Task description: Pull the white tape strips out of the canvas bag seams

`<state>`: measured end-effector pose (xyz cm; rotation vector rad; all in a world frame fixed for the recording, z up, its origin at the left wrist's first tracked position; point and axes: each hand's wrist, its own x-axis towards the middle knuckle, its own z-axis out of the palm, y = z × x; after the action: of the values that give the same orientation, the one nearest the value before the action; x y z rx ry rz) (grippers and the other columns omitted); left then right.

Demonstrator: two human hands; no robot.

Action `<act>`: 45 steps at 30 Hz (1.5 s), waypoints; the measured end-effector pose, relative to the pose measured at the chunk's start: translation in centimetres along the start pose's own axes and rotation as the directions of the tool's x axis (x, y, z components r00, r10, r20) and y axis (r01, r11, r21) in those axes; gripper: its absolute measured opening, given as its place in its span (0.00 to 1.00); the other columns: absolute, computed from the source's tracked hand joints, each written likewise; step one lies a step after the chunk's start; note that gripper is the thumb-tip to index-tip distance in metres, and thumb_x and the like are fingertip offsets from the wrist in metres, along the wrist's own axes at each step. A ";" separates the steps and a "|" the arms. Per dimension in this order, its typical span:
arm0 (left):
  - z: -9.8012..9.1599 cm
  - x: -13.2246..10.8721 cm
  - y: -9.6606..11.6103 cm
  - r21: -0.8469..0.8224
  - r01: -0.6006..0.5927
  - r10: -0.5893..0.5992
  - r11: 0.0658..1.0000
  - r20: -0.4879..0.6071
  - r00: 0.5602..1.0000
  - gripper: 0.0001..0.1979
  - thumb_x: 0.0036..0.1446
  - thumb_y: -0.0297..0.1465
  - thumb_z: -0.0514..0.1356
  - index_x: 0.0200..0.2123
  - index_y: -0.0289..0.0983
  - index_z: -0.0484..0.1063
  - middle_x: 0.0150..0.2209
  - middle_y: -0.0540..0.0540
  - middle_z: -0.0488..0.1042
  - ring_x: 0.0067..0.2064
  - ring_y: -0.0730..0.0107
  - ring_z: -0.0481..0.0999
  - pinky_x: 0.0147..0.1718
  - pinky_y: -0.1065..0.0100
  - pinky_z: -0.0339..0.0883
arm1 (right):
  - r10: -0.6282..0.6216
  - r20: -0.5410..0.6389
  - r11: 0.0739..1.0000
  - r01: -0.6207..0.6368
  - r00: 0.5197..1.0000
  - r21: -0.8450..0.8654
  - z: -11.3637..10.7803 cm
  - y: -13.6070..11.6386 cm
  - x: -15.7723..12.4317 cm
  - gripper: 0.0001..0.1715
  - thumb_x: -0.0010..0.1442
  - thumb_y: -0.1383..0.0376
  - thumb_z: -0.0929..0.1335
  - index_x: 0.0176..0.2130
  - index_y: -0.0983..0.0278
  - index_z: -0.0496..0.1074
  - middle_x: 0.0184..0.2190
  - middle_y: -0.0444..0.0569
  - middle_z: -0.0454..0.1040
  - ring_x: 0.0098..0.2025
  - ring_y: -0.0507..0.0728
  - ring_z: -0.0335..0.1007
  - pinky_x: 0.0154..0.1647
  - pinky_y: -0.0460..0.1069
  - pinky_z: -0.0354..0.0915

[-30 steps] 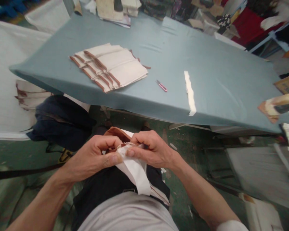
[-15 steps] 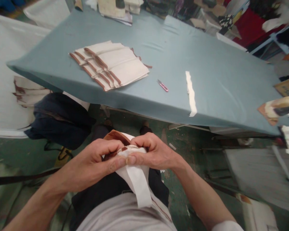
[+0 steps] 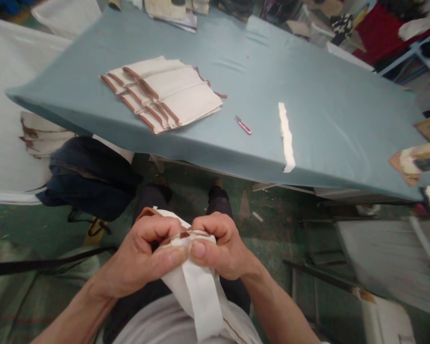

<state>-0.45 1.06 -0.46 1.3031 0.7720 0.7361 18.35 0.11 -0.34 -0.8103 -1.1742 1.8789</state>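
Close in front of my body, my left hand [image 3: 154,253] and my right hand [image 3: 218,243] pinch a cream fabric piece with brown trim [image 3: 179,282]. Both thumbs press on top, almost tip to tip, at a gathered edge where bits of brown show. A white strip [image 3: 202,301] hangs down from under the thumbs toward my lap. Brown material pokes out beyond my left fingers. My curled fingertips are hidden behind the cloth, so the exact fold between them cannot be made out.
On the blue-covered table [image 3: 157,148] lie a pile of cream fabric pieces with brown edging [image 3: 172,91], pink thread snips [image 3: 243,125] and a loose white strip [image 3: 285,138]. Dark blue cloth [image 3: 89,177] hangs at the left. A metal frame [image 3: 322,277] stands at the right.
Both hands have moved slightly lower and closer to my body with the cream fabric. My thumbs still press its edge, and the white strip hangs lower.
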 end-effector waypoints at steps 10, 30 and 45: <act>-0.4 0.6 0.4 0.092 -0.025 0.021 0.995 0.048 0.999 0.18 0.63 0.34 0.64 0.23 0.38 0.64 0.23 0.55 0.59 0.25 0.76 0.57 0.22 0.74 0.53 | 0.086 0.003 0.995 -0.087 0.996 0.040 -0.9 0.2 0.2 0.31 0.58 0.45 0.78 0.26 0.62 0.64 0.20 0.35 0.56 0.21 0.46 0.45 0.20 0.43 0.47; -0.9 0.7 1.0 0.337 -0.274 0.317 0.901 -0.081 0.945 0.15 0.68 0.27 0.61 0.26 0.38 0.72 0.23 0.55 0.71 0.24 0.76 0.68 0.25 0.74 0.62 | 0.019 -0.045 1.000 -0.019 0.999 0.003 -0.6 -0.2 1.1 0.29 0.58 0.45 0.78 0.29 0.61 0.64 0.22 0.35 0.59 0.22 0.47 0.48 0.23 0.44 0.51; -2.1 1.0 4.9 0.615 -0.238 0.328 0.752 -0.036 0.944 0.08 0.65 0.27 0.62 0.33 0.40 0.80 0.28 0.56 0.80 0.26 0.77 0.76 0.25 0.79 0.65 | 0.026 0.301 0.483 0.252 0.953 -0.839 -2.6 -8.3 3.6 0.07 0.61 0.65 0.69 0.30 0.63 0.72 0.25 0.40 0.67 0.28 0.50 0.59 0.32 0.48 0.51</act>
<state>-1.84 3.66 4.08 2.0045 0.9848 0.8685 20.89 6.74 5.93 -0.9485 -2.4022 1.1854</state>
